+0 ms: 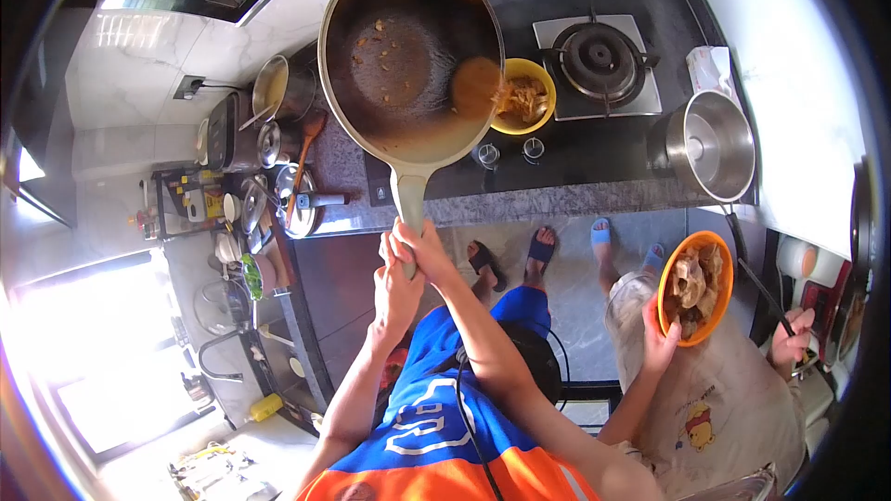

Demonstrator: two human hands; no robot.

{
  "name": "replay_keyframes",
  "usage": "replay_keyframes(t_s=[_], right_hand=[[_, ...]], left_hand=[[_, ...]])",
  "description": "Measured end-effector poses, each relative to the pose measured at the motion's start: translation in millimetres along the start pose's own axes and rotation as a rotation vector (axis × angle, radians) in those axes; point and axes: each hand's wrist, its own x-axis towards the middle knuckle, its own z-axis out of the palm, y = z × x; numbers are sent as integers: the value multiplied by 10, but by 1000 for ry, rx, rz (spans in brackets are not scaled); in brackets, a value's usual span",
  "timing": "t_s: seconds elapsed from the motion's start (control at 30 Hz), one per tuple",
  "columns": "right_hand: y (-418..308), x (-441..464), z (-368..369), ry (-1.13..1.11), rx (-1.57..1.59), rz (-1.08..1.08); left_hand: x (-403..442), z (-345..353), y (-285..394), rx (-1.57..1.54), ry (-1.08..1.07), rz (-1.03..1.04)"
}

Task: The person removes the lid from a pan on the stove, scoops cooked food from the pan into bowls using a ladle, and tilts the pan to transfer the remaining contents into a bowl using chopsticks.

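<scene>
A large pan [399,46] with a pale handle is held over the counter, tilted to the right. Brown sauce [475,88] pools at its right edge and runs over the rim into a yellow bowl [551,102] of cooked food pieces on the black stovetop. My left hand [397,295] is closed around the lower end of the handle. Just beyond it, my right hand [425,252] also grips the handle. A few small food bits cling to the pan's inside.
Right of the yellow bowl is a gas burner [601,60]; a steel pot [710,147] stands at the counter's right end. Another person holds an orange bowl [665,301] of meat pieces at the right. Lids, a wooden spatula [304,153] and a pot [286,91] crowd the left.
</scene>
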Motion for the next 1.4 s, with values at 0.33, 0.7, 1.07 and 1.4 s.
replay_keyframes(t_s=[0.33, 0.7, 1.07, 1.4], right_hand=[[-20, 58, 38, -73, 87, -70], [-14, 110, 82, -166, 228, -148], [0, 165, 251, -254, 294, -198], [31, 179, 302, -316, 353, -199]], left_hand=[[16, -9, 14, 2, 42, 54], [23, -166, 151, 143, 0, 45], [11, -359, 202, 231, 3, 74], [-19, -442, 265, 314, 46, 164]])
